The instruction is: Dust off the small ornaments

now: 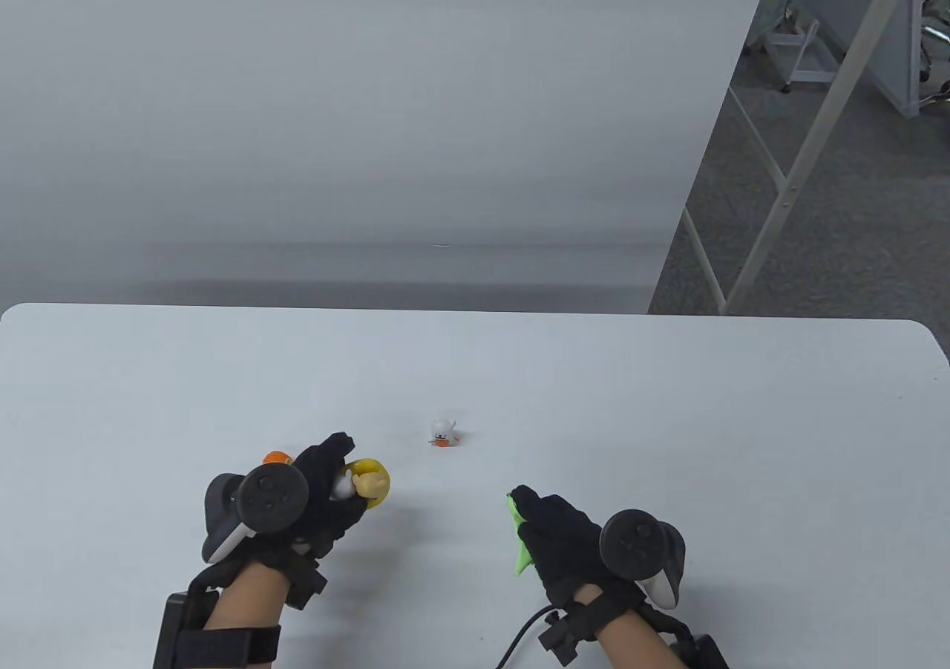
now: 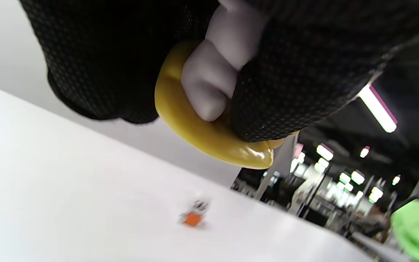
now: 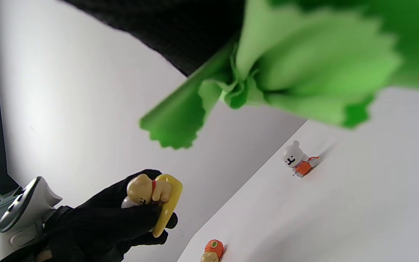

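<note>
Left grip (image 1: 326,487) is wrapped round the yellow-based dog ornament (image 1: 367,482), lifted off the worktop (image 1: 668,416) near its front edge, left of centre; right grip (image 1: 560,535) bunches the green cloth (image 1: 519,543) in its fingers, apart from the figure. This looks like the wiping step for this piece, cloth not yet touching. Next calls for bringing cloth onto ornament. A white bear ornament (image 1: 442,432) waits mid-worktop, and an orange-topped ornament (image 3: 212,250) stands behind the left grip
</note>
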Available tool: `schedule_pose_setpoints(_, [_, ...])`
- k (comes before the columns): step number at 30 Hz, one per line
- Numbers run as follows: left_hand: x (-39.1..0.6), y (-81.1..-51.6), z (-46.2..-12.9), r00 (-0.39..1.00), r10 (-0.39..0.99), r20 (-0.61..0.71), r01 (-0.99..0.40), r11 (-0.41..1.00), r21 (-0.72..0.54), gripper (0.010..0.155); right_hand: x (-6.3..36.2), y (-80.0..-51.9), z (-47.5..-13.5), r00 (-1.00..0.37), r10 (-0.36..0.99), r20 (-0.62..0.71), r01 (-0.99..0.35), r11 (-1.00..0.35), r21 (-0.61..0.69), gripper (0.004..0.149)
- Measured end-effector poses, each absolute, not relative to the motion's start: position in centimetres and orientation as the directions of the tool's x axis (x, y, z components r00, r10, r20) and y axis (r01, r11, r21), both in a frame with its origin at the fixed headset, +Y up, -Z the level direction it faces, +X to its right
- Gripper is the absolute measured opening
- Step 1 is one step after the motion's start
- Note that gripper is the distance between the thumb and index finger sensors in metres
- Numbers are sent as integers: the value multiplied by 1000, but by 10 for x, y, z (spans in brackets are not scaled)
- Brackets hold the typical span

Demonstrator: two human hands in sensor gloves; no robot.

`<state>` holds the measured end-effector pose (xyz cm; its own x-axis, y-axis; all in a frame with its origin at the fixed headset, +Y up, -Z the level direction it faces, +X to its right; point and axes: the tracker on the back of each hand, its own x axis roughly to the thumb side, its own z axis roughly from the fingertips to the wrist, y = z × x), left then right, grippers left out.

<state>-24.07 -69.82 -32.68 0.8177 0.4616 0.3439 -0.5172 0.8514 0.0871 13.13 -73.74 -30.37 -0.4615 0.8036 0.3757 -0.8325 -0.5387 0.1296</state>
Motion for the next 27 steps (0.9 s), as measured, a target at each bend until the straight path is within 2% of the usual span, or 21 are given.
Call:
schedule_pose_setpoints(5, [-237, -707, -306, 704, 604, 375, -678, 728, 101, 92, 128, -736, -301, -461, 792, 400, -825, -549, 137, 43])
schedule_pose_setpoints(6, [-237, -711, -304, 691, 605, 395, -693, 710, 125, 92, 127, -736, -300, -466, 783, 413, -819, -558, 135, 43])
schedule_pose_setpoints(10, [-230, -720, -302, 656, 620, 431, -716, 692, 94, 91, 122, -735, -298, -479, 749, 458, -795, -591, 137, 40])
schedule_pose_setpoints(14, [-218, -729, -304, 538, 728, 426, -793, 608, -39, 86, 117, -736, -297, -458, 743, 488, -791, -591, 159, 37])
schedule_pose_setpoints(16, [-210, -733, -305, 502, 750, 431, -798, 593, -102, 78, 116, -738, -297, -450, 748, 487, -787, -590, 180, 38])
schedule_pose_setpoints(20, [-191, -741, -305, 484, 748, 454, -746, 624, -233, 79, 112, -742, -298, -439, 752, 492, -774, -595, 219, 39])
schedule_pose_setpoints(23, [-175, -737, -302, 548, 635, 544, -675, 720, -159, 78, 104, -741, -294, -419, 741, 524, -765, -599, 236, 39])
schedule_pose_setpoints(25, [-167, -735, -301, 600, 574, 558, -625, 771, -121, 78, 96, -738, -290, -404, 713, 573, -757, -612, 228, 39])
schedule_pose_setpoints(27, [-159, -740, -302, 593, 585, 553, -617, 772, -153, 77, 87, -734, -287, -398, 682, 614, -741, -633, 224, 39])
